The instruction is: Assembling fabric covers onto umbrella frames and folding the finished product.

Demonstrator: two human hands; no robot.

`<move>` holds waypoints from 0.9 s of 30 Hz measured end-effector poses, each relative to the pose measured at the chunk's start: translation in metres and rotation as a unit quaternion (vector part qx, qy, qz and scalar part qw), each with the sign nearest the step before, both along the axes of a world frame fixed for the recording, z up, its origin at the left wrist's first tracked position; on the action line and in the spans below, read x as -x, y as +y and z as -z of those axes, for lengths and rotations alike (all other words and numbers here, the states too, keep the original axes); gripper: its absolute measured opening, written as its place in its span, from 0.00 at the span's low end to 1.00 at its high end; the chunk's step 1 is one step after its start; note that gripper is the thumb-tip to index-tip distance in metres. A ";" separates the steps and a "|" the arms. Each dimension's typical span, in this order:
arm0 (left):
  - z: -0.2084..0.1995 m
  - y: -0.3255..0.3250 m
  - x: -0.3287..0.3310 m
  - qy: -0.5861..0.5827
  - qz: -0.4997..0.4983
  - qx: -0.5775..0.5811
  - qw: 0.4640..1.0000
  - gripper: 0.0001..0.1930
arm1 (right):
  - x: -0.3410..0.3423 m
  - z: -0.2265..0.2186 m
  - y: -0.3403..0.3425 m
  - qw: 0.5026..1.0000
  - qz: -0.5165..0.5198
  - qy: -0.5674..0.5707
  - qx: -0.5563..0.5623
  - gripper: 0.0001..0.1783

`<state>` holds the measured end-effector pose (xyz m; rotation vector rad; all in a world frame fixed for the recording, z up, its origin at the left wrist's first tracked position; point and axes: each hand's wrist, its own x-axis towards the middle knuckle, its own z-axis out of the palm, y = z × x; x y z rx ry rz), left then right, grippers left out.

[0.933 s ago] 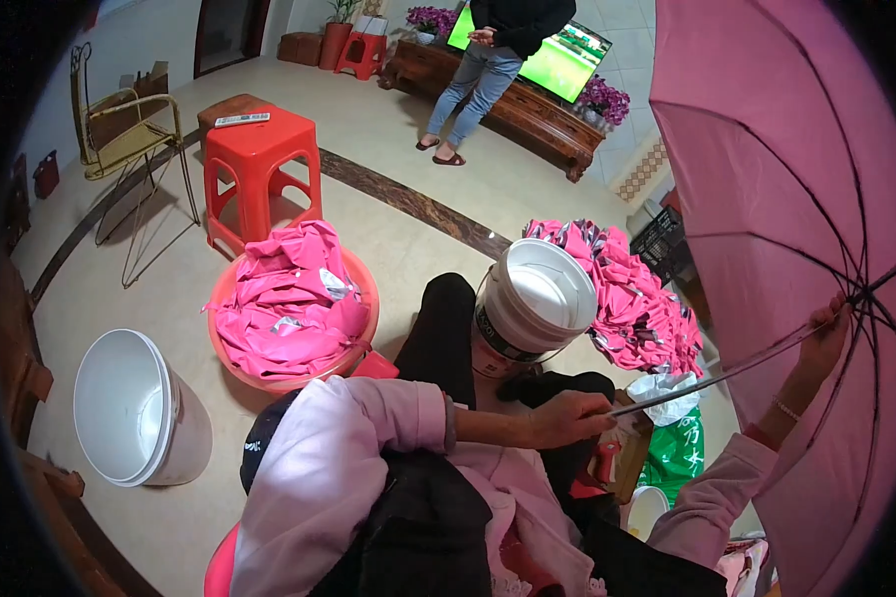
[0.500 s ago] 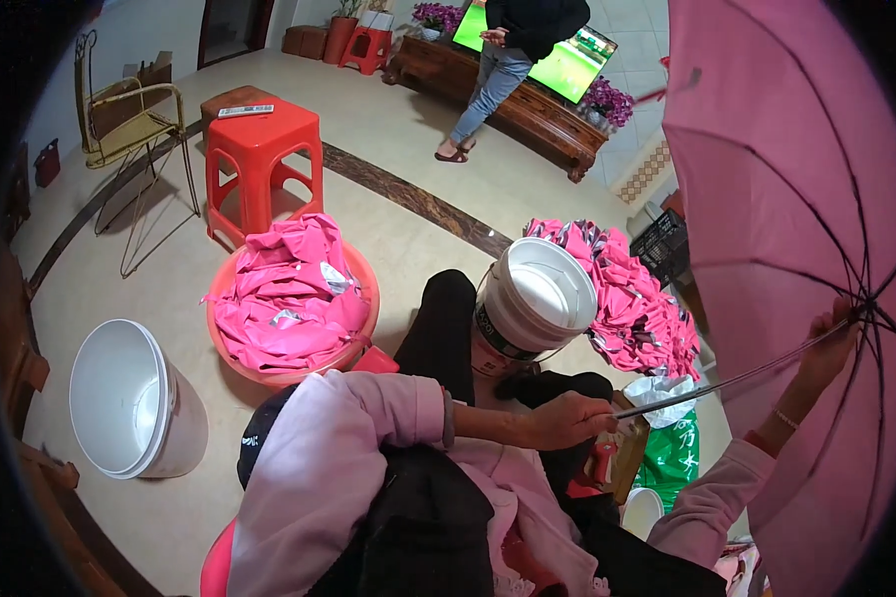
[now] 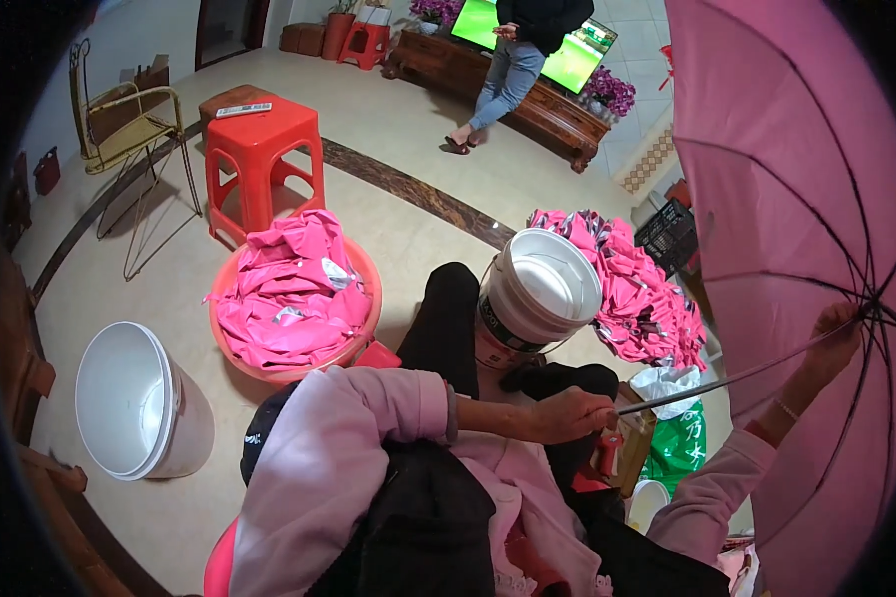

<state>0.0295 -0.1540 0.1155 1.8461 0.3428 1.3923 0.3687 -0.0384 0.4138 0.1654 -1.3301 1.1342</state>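
A: What are the hands closest in doing?

B: The left hand (image 3: 570, 414) is curled closed around the lower end of the umbrella shaft (image 3: 727, 378), just above the lap. The right hand (image 3: 834, 333) reaches up inside the open pink umbrella (image 3: 767, 199), fingers wrapped about the shaft where the ribs meet; whether they press a catch I cannot tell.

A: So where does the umbrella sit?

B: At the person's right, canopy spread wide and tilted, the thin metal shaft running slantwise between the two hands.

A: And just past the knees?

B: A white bucket (image 3: 538, 298) with a dark band stands against the legs. To its right lies a heap of folded pink fabric (image 3: 637, 289); a green bag (image 3: 682, 448) sits below that heap.

A: Farther left?

B: A round orange-red basin (image 3: 363, 338) piled with pink cloth, and a larger white bucket (image 3: 134, 403) near it on the floor.

A: At the back?

B: A red plastic stool (image 3: 264, 149), then a person standing (image 3: 523, 50) by a low wooden cabinet (image 3: 528, 99).
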 end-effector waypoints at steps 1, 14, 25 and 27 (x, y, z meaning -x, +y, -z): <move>-0.001 0.002 0.001 0.008 0.003 0.012 1.000 0.15 | -0.002 0.002 0.005 0.998 0.044 0.035 0.002 0.03; -0.001 0.018 0.003 0.040 -0.100 -0.028 0.994 0.14 | -0.007 0.026 0.066 0.941 0.307 -0.080 0.118 0.11; -0.046 0.031 0.021 0.110 -0.251 -0.171 0.946 0.11 | 0.035 0.095 0.103 0.781 0.524 -0.297 -0.165 0.13; -0.041 0.032 0.024 0.149 -0.299 -0.211 0.919 0.11 | 0.002 0.097 0.138 0.766 0.535 -0.329 -0.136 0.10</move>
